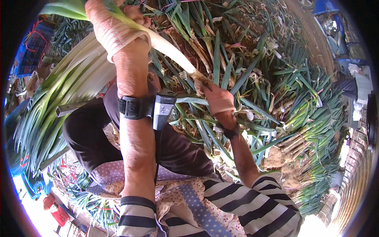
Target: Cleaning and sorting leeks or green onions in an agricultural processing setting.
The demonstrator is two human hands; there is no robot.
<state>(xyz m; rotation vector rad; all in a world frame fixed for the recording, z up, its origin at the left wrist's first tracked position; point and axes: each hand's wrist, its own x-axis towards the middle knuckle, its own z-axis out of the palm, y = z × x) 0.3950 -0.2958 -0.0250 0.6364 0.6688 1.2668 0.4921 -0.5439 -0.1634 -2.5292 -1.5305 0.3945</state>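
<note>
One leek or large green onion point(170, 49) runs from the upper left, leaves at the top, to its brown root end near the centre. My left hand point(108, 20), in a pale glove or wrap, grips its upper part where green meets white; some fingers are hidden or cut off at the top edge. My right hand point(218, 99), also pale-wrapped at the palm, holds the root end between its fingers. A large bundle of the same leeks point(56, 89) lies left of my left forearm, its white ends partly behind it.
Loose leeks and torn leaves point(248, 71) cover the ground ahead. Tied bundles point(311, 133) are piled at the right. A metal bar point(71, 108) juts out by my knee. A blue crate point(34, 50) stands at the upper left. At the far right is part of another person point(362, 86).
</note>
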